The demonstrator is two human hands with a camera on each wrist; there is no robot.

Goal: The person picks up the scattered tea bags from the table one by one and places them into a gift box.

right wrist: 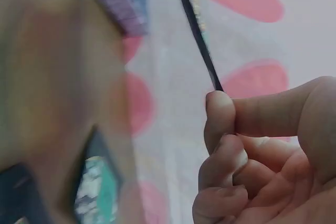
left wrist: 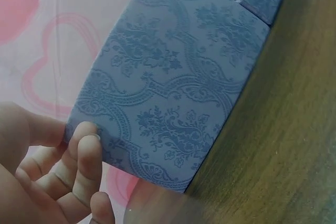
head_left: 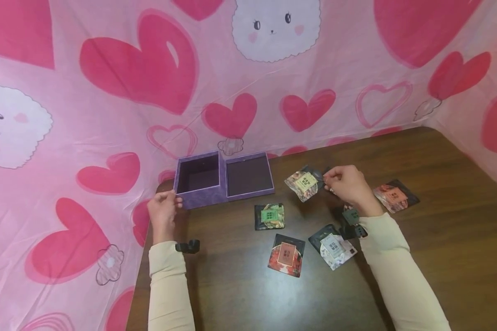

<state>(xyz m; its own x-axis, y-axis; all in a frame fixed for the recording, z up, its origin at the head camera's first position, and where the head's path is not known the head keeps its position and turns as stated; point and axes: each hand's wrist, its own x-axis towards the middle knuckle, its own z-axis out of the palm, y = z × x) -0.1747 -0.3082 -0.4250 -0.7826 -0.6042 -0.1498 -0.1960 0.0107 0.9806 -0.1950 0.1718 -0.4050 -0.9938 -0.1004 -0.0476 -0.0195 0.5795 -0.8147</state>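
My right hand pinches the edge of a flat sachet with a pale yellow label. The sachet hangs above the table, seen nearly edge-on as a dark strip in the right wrist view. At the far left, my left hand holds the near left corner of a purple box, thumb and fingers around that corner. Embossed floral patterning covers the box wall in the left wrist view. The box stands open with a dark interior, its shallow lid lying flat on its right side.
Several sachets lie on the brown table: one green-labelled, one red, one white, one orange. A dark green-labelled sachet is partly hidden by my right wrist. A pink heart-print cloth hangs behind.
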